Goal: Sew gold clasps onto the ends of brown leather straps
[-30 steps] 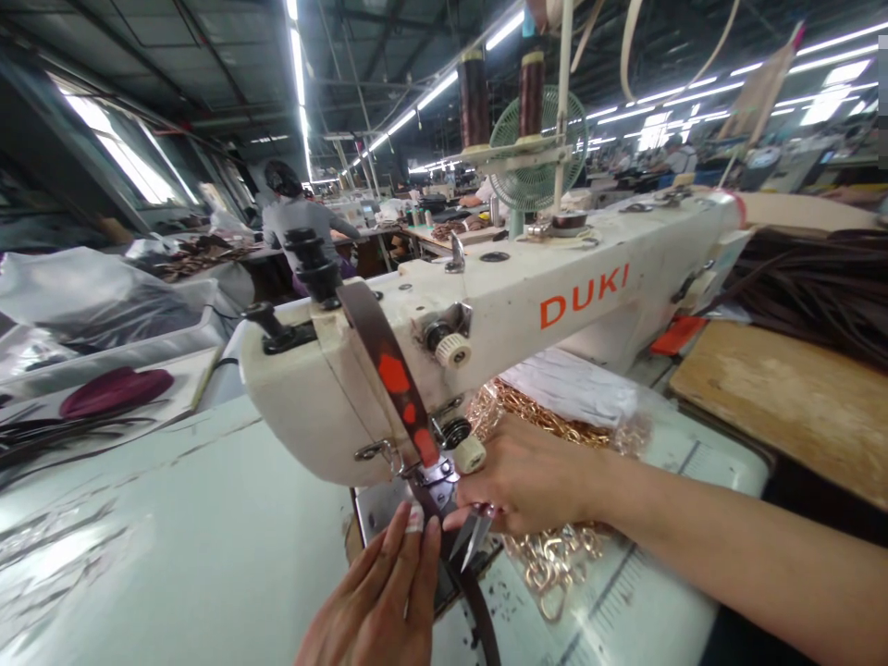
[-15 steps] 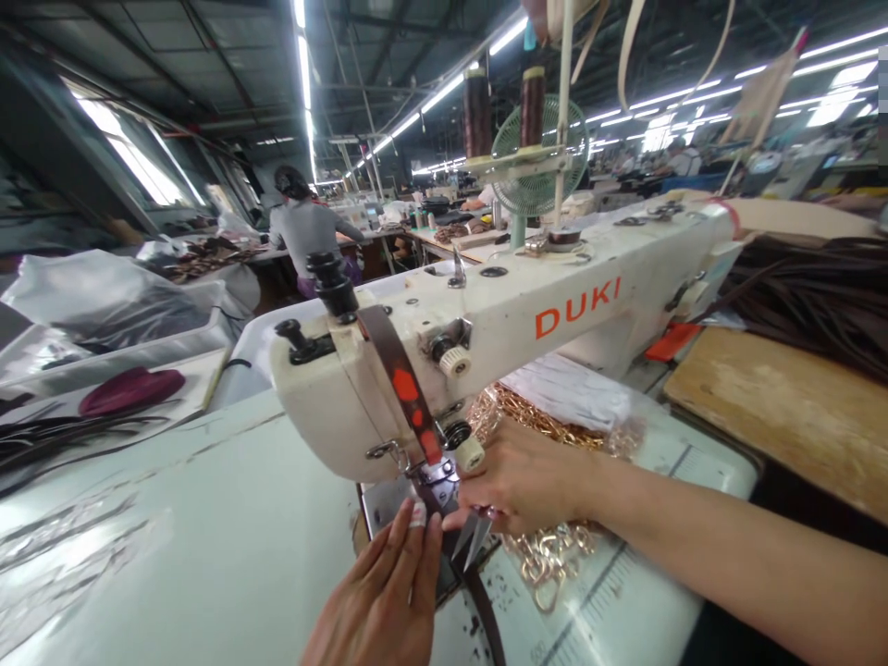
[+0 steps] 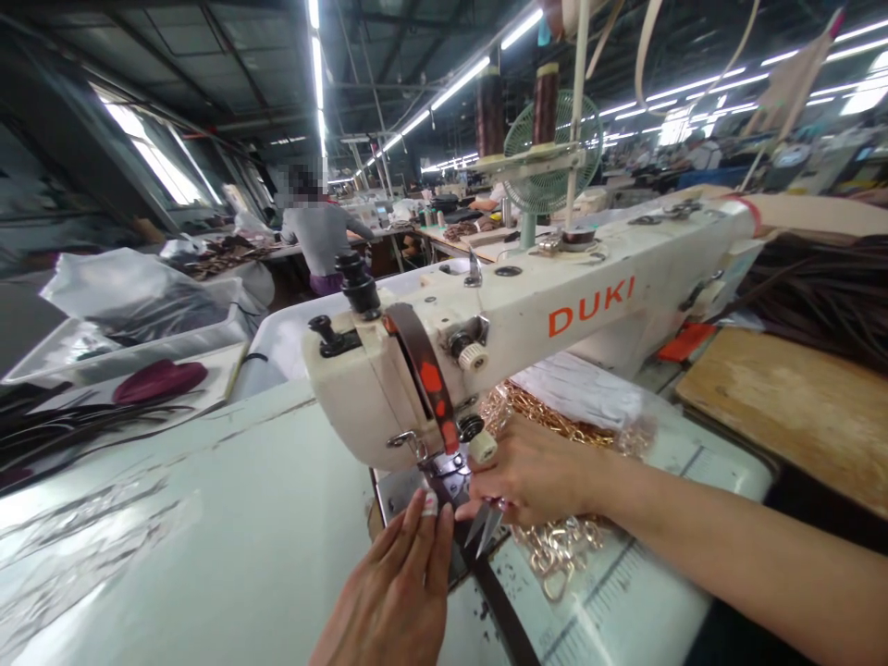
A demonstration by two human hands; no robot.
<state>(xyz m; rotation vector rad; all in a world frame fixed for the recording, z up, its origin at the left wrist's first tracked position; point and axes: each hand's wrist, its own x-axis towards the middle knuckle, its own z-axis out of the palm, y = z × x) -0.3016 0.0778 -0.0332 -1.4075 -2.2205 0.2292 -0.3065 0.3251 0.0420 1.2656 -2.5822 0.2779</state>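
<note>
On pale table [image 3: 173,555], sewing machine [image 3: 527,314], factory hall behind

The pale table [image 3: 173,546] carries the sewing machine [image 3: 527,305], a dark strap [image 3: 503,615] under its head, a heap of gold chain [image 3: 559,555] and a wooden board [image 3: 791,407] at right.

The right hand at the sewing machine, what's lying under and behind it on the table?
Under and behind the right hand lies a heap of gold-coloured chain with rings, and a white bag behind that. The hand holds thread snips. How far the chain runs under the palm is covered.
</note>
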